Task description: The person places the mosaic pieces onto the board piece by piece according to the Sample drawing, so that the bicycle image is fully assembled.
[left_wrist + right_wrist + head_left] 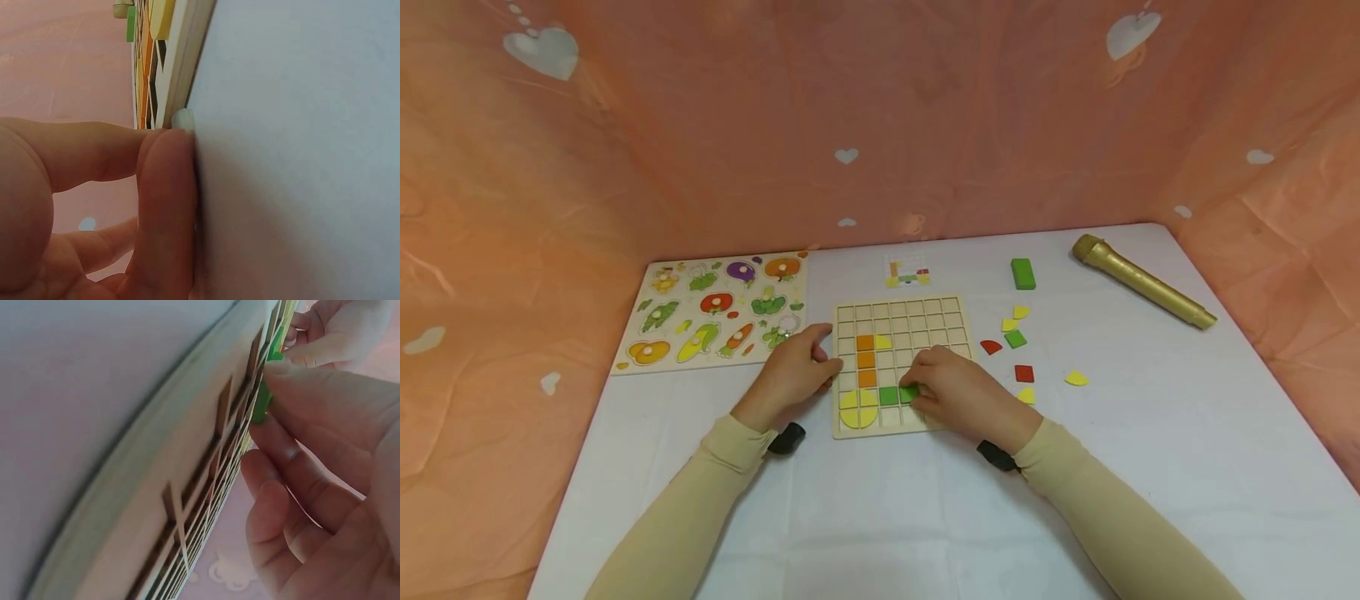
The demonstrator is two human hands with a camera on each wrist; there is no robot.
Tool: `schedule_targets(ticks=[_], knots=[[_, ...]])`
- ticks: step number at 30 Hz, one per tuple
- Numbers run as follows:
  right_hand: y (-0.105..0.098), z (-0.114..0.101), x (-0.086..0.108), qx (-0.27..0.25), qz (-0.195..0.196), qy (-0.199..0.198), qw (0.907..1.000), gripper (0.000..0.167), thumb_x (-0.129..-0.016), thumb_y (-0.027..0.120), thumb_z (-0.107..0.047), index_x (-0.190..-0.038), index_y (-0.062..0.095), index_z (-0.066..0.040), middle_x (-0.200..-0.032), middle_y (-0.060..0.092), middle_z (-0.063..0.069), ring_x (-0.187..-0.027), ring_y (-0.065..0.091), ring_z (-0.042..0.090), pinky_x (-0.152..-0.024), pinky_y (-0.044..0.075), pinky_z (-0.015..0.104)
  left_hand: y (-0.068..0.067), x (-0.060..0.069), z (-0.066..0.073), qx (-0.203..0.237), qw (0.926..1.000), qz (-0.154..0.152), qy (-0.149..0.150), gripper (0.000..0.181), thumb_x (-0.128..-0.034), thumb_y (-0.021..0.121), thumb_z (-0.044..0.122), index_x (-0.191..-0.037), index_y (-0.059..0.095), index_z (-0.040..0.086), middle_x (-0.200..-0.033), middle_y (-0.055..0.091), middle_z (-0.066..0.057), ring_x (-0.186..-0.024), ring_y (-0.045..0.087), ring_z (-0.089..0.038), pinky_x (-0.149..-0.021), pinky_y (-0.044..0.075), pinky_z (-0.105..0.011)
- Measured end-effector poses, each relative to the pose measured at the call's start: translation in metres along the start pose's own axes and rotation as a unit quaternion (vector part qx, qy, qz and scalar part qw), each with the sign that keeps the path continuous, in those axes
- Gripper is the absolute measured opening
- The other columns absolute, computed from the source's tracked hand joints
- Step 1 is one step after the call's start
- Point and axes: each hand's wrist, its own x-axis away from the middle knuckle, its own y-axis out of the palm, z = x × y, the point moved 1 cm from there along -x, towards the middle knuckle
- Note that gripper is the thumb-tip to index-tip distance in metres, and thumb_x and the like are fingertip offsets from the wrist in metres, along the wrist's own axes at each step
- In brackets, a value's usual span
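A wooden grid board (931, 357) lies on the table. My left hand (793, 372) rests at its left edge, thumb and forefinger touching the rim; in the left wrist view the thumb (167, 181) meets the board's side close to the tabletop. My right hand (966, 396) pinches a green square tile (262, 403) by thumb and fingertips over the lower middle of the grid. Just left of it sits another green tile (888, 396). Orange squares (866, 360) form a column, a yellow quarter piece (883, 342) lies beside its top, and a yellow circle (859, 409) of quarters fills the lower-left corner.
Behind the board lies a small pattern card (907, 271). A vegetable puzzle (711, 312) is at the left. On the right are a green block (1022, 273), a gold microphone (1142, 281), a red square (1024, 373), a red quarter piece (991, 347) and several yellow pieces (1077, 378).
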Motion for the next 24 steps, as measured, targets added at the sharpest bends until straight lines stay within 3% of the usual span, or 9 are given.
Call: schedule_targets(ticks=[24], knots=[[0.0026, -0.0018, 0.0002, 0.019, -0.008, 0.009, 0.9997, 0.023, -0.096, 0.082, -0.016, -0.119, 0.081, -0.013, -0.111, 0.071, -0.002, -0.108, 0.063, 0.017, -0.089, 0.059, 0.033, -0.0014, -0.0008, 0.0003, -0.007, 1.0, -0.002, 0.006, 0.071, -0.1024, 0.073, 0.025, -0.165, 0.043, 0.011, -0.105, 0.065, -0.009, -0.074, 0.069, -0.018, -0.076, 0.054, -0.032]])
